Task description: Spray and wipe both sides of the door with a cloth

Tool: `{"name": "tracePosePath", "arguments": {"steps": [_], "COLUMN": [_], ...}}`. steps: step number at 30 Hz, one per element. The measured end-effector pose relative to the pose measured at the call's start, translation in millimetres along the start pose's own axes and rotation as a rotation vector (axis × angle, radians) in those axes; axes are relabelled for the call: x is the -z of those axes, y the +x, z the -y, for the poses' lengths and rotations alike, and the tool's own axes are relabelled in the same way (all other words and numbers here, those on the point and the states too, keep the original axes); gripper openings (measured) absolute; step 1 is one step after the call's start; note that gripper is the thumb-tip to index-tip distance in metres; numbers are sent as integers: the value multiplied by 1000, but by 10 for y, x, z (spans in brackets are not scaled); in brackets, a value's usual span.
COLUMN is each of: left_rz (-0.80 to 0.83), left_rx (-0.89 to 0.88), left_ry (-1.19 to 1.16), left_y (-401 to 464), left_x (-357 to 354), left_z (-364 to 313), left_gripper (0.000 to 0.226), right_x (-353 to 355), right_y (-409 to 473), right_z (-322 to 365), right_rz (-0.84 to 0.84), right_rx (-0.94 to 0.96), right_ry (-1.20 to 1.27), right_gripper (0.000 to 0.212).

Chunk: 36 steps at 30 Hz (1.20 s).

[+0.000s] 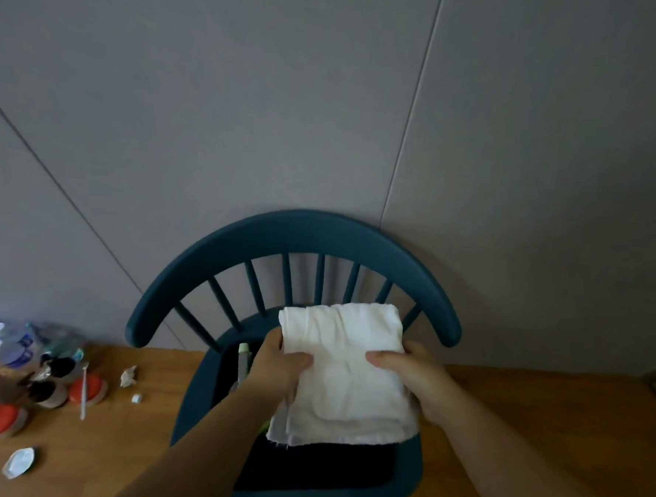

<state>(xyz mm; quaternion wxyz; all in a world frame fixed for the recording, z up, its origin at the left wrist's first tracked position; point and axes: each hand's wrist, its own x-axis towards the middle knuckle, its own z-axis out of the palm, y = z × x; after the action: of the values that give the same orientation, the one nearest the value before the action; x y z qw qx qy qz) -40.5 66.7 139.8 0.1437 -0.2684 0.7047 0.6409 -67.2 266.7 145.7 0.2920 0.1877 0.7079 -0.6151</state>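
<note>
A folded white cloth (344, 368) hangs in the air above a dark teal chair (300, 239). My left hand (279, 364) grips its left edge and my right hand (412, 376) grips its right edge, thumbs on top. Behind my left hand a pale green and white bottle top (243, 352) stands on the chair's dark seat, mostly hidden; I cannot tell whether it is the spray bottle. No door is recognisable in view, only grey wall panels (250, 109).
The chair stands against the grey panelled wall on a wooden floor (538, 434). At the left on the floor lie several plastic bottles (2, 343), orange lids (85, 387), paper scraps and a green tube.
</note>
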Motion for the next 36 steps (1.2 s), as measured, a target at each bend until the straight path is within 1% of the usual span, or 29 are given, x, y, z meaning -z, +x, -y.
{"name": "tracePosePath", "arguments": {"steps": [2, 5, 10, 14, 16, 18, 19, 20, 22, 23, 24, 25, 26, 27, 29, 31, 33, 35, 36], "left_rz": [-35, -80, -146, -142, -128, -147, -161, -174, -206, -209, -192, -149, -95, -33, 44, 47, 61, 95, 99], "left_rx": [3, 16, 51, 95, 113, 106, 84, 47, -65, -144, -219, -269, -275, -257, -218, -255, -268, -225, -192], "left_ry": [58, 181, 320, 363, 433, 500, 527, 571, 749, 886, 1033, 1158, 1258, 1310, 1296, 1254, 1244, 1150, 1085], "left_y": [146, 376, 804, 1039, 1100, 1145, 1134, 1098, 1030, 1024, 1034, 1081, 1136, 1194, 1284, 1322, 1357, 1382, 1371], "left_x": [-149, -330, -443, -458, -466, -490, -522, -569, -666, -703, -721, -723, -708, -686, -640, -614, -594, -560, -548], "left_z": [237, 687, 1273, 1488, 1540, 1589, 1609, 1608, 1584, 1593, 1605, 1643, 1701, 1765, 1877, 1965, 2014, 1948, 1852], "left_gripper": [48, 48, 39, 41, 43, 50, 57, 65, 77, 79, 78, 74, 70, 68, 68, 70, 72, 75, 76], "right_x": [25, -21, -164, -250, -272, -296, -307, -322, -382, -418, -448, -458, -446, -418, -361, -340, -336, -320, -328], "right_y": [189, 547, 1130, 1420, 1475, 1468, 1450, 1413, 1353, 1374, 1409, 1464, 1535, 1590, 1679, 1716, 1719, 1672, 1626], "right_z": [-232, -608, -1130, -1387, -1472, -1522, -1550, -1575, -1619, -1649, -1684, -1729, -1793, -1842, -1949, -2003, -2002, -1867, -1738], "right_rz": [-50, -82, -55, -88, -131, -180, -216, -271, -390, -401, -382, -331, -277, -219, -143, -158, -118, -50, -23], "right_rx": [-26, -85, -152, -118, -78, -27, 20, 107, 418, 560, 657, 703, 694, 650, 592, 617, 579, 515, 454], "right_ry": [-53, -147, -151, -218, -292, -440, -564, -709, -959, -1034, -1083, -1149, -1217, -1266, -1259, -1239, -1266, -1204, -1111], "right_gripper": [43, 53, 44, 40, 41, 45, 50, 57, 71, 75, 76, 73, 69, 68, 72, 72, 74, 70, 66]}}
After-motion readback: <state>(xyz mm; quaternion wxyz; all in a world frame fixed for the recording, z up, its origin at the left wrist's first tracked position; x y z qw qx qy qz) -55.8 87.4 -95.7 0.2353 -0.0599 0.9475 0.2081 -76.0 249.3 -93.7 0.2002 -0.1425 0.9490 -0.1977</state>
